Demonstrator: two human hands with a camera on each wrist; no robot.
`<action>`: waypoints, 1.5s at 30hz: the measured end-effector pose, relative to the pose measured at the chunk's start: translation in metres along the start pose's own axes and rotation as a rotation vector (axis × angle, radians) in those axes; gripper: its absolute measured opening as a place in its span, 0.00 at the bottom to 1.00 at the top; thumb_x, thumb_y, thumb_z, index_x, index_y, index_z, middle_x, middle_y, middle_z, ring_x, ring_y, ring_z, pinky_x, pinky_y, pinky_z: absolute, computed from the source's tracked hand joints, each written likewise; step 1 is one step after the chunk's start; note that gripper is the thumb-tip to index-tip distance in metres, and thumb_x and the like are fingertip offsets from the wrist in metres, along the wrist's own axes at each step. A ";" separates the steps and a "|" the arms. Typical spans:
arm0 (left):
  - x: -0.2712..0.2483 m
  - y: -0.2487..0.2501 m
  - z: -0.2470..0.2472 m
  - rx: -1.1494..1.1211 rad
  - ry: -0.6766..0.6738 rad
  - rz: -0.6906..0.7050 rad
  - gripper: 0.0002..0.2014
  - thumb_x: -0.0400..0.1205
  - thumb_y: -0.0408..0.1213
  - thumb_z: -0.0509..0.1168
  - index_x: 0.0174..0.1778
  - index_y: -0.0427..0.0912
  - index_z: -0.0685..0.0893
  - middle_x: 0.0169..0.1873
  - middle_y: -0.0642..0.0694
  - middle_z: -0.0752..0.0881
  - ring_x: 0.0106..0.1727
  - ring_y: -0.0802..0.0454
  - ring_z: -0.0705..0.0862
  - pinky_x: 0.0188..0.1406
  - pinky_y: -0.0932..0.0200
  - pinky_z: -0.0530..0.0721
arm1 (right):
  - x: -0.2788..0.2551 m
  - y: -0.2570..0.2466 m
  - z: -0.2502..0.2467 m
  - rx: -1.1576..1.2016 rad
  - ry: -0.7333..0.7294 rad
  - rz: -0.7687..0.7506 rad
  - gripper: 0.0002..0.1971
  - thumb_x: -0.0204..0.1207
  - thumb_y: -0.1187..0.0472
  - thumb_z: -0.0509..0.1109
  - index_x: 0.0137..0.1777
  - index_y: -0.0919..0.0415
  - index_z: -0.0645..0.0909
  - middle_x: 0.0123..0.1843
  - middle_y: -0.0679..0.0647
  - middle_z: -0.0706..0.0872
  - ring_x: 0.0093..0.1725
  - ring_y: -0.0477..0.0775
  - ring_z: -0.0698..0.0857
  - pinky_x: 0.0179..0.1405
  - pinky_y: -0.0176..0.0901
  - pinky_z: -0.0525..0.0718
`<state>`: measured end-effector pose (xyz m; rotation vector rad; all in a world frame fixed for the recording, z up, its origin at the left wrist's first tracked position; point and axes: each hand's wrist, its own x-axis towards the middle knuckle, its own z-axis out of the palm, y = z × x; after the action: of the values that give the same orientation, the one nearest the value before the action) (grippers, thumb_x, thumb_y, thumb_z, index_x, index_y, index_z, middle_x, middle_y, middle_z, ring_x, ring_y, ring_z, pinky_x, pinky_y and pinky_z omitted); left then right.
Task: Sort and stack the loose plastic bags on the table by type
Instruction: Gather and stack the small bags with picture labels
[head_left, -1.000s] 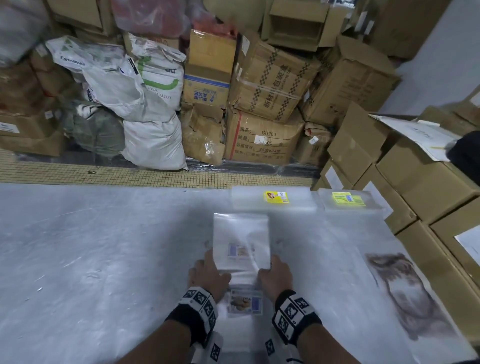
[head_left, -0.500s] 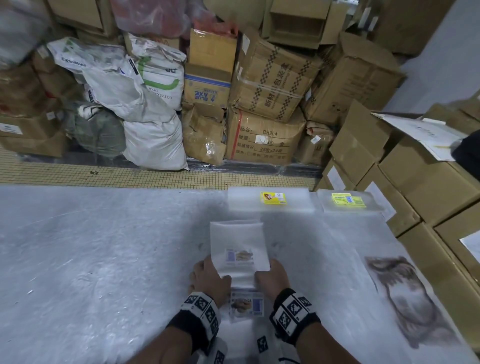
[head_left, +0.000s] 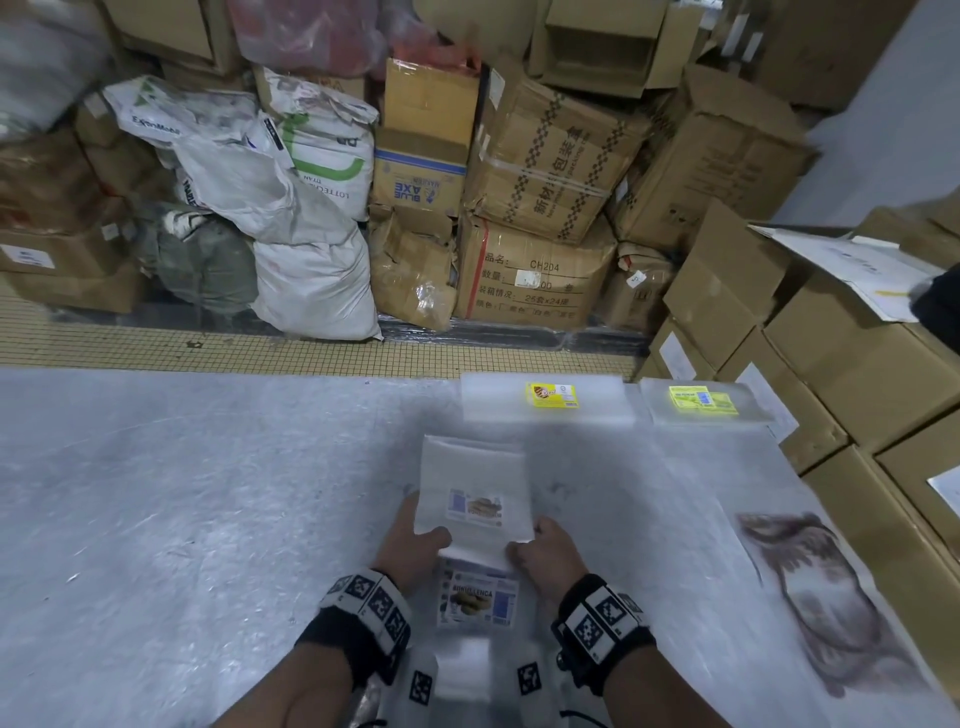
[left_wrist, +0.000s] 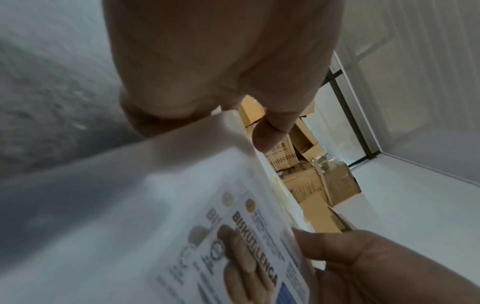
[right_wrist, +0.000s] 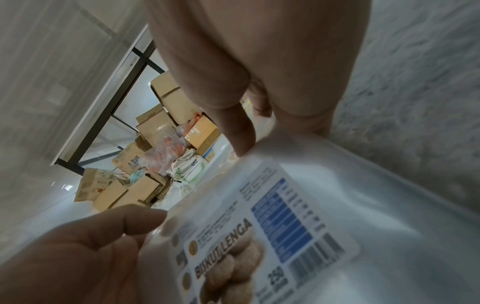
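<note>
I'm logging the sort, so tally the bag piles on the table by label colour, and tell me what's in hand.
Yellow-label piles: 2
Blue-and-white biscuit-label piles: 1
Biscuit-label bags held by left hand and right hand: 1
Total: 4

bare forearms, no sleeves. each wrist wears a black band (head_left: 363, 618) with white square-patterned marker tiles (black-and-white codes); the other band (head_left: 602, 623) matches.

A storeroom: stacked cardboard cartons (head_left: 540, 156) and woven sacks (head_left: 291, 218) crowd the floor.
</note>
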<state>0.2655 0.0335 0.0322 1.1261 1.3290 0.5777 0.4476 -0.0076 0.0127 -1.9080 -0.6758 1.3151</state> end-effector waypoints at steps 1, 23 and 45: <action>-0.002 0.002 -0.003 -0.013 0.001 0.005 0.22 0.78 0.22 0.63 0.64 0.49 0.76 0.52 0.50 0.85 0.59 0.45 0.83 0.48 0.58 0.81 | -0.001 0.000 0.001 -0.001 -0.002 -0.004 0.15 0.69 0.76 0.70 0.53 0.62 0.78 0.54 0.62 0.87 0.55 0.63 0.87 0.58 0.61 0.87; 0.009 -0.011 -0.033 -0.136 -0.004 -0.304 0.12 0.72 0.39 0.70 0.44 0.33 0.86 0.45 0.36 0.89 0.49 0.39 0.87 0.58 0.39 0.86 | -0.008 -0.018 0.021 0.012 -0.142 0.016 0.13 0.78 0.72 0.67 0.60 0.58 0.75 0.59 0.56 0.85 0.60 0.58 0.84 0.64 0.55 0.85; -0.003 -0.031 -0.044 -0.298 -0.100 -0.134 0.33 0.69 0.19 0.73 0.68 0.46 0.74 0.57 0.41 0.89 0.61 0.38 0.86 0.63 0.33 0.82 | 0.002 -0.017 0.020 0.064 -0.336 0.116 0.22 0.69 0.86 0.63 0.59 0.69 0.80 0.59 0.70 0.87 0.61 0.70 0.85 0.63 0.65 0.84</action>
<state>0.2158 0.0317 0.0119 0.8062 1.1775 0.5906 0.4293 0.0100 0.0206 -1.7128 -0.6848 1.7337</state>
